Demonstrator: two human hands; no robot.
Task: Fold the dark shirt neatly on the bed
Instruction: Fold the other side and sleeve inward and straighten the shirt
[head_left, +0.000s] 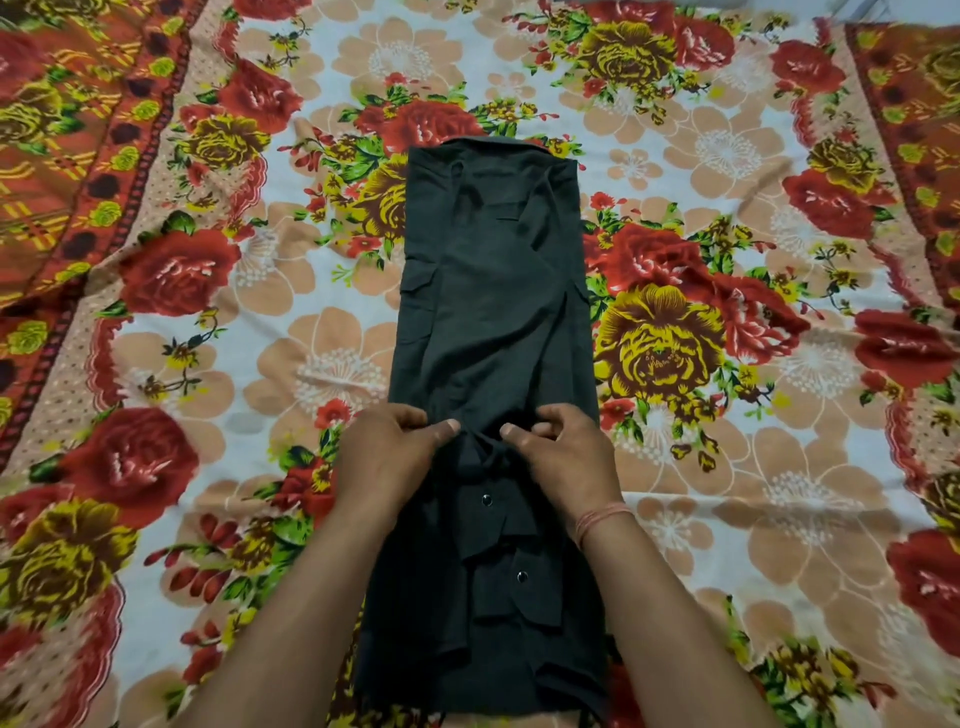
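We have the dark shirt (488, 312) lying lengthwise down the middle of the flowered bedsheet (208, 364). Its sides are turned in, so it forms one long strip with the collar (493, 143) at the far end and the hem end nearest us. Our left hand (389, 452) and right hand (561, 457) sit close together on the strip, thumbs almost meeting. Each pinches a small bunch of cloth just above the loose flaps with the shiny buttons (487, 500). A thread band (602, 519) circles the right wrist. We judge the next step to be a crosswise fold, and several things could spoil it. Because we grip only near the centre line, the outer edges may sag or swing open when we lift, undoing the turned-in sides. The flaps below our hands lie crooked and overlapping, and they could slide out or get trapped as a lump inside the fold. The cloth is already puckered between our thumbs, and pressing down here would set that wrinkle. The sheet itself is rumpled, so dragging the shirt could pull it askew.
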